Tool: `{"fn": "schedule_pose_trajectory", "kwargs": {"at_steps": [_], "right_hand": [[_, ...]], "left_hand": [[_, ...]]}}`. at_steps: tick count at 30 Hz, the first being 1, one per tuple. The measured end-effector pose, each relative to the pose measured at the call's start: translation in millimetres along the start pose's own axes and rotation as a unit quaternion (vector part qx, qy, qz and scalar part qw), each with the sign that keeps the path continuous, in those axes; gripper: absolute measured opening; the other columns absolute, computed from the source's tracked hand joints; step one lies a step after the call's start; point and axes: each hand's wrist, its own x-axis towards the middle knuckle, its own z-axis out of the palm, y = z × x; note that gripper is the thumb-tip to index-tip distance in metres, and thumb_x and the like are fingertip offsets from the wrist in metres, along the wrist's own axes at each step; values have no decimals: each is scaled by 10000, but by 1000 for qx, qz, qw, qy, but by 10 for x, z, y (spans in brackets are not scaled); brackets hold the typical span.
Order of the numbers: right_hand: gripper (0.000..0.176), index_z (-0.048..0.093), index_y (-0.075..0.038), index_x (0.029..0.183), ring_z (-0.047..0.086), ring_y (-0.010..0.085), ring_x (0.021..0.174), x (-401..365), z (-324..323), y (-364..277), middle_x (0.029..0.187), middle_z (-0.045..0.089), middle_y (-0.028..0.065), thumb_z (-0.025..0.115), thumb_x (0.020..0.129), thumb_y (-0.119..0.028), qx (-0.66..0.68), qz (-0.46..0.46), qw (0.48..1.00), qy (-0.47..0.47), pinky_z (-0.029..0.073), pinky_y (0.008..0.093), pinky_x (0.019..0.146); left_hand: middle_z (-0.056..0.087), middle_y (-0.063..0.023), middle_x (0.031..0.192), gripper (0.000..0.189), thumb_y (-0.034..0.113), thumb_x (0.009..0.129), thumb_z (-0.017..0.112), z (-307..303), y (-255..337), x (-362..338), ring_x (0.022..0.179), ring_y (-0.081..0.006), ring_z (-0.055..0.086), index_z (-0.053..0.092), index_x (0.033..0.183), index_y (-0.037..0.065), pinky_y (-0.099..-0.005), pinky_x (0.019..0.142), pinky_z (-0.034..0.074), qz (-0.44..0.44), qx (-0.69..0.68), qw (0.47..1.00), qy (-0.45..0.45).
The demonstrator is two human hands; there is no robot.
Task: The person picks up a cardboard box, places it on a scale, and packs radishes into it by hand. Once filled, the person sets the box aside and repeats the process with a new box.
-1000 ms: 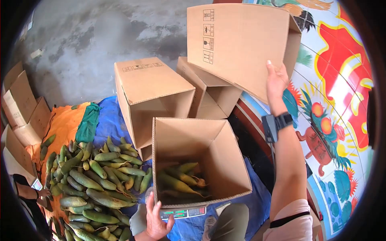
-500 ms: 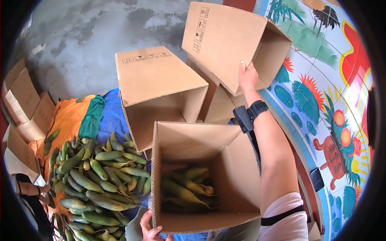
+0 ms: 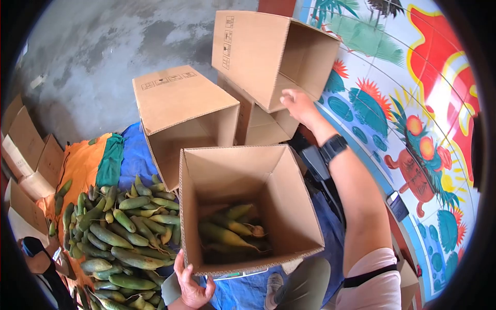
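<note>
In front of me stands an open cardboard box (image 3: 294, 217) with several green radishes (image 3: 227, 232) at its bottom. My left hand (image 3: 194, 284) holds its near left rim, thumb and fingers at the edge. My right hand (image 3: 299, 106) is beside the lower edge of an upper empty box (image 3: 250, 51), fingers partly curled; whether it touches the cardboard I cannot tell. Another empty box (image 3: 181, 98) lies on its side behind the radish box. A large heap of green radishes (image 3: 124, 232) lies to the left.
Orange cloth (image 3: 85, 160) and blue cloth (image 3: 137, 155) cover the floor. More boxes (image 3: 31, 150) stand at the far left, near another person's arm (image 3: 39, 262). A painted tile wall (image 3: 361, 113) runs along the right.
My right hand has come off the upper box's side and moved to its lower edge. That box now shows more of its opening. The radish box appears slightly further left and higher.
</note>
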Motion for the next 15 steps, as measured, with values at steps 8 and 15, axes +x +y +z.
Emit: {"fn": "schedule_pose_trajectory", "kwargs": {"at_steps": [8,15], "right_hand": [[269,655,-8,1047,660,351,915,-2522,-1385,210,981,677,211,606,876,-211,-42,47,997,-42,512,389,812],[195,672,-62,984,648,342,893,-5105,-2374,849,970,676,147,635,844,-192,-330,279,899,65,519,430,766]], "left_hand": [[198,-272,1507,864,126,802,577,-35,128,-7,1393,-435,235,83,1502,14,-518,1137,191,-84,49,995,2],[168,-200,1547,875,23,815,510,37,120,-41,1409,-349,233,6,1527,85,-483,1151,202,-127,-48,989,63]]}}
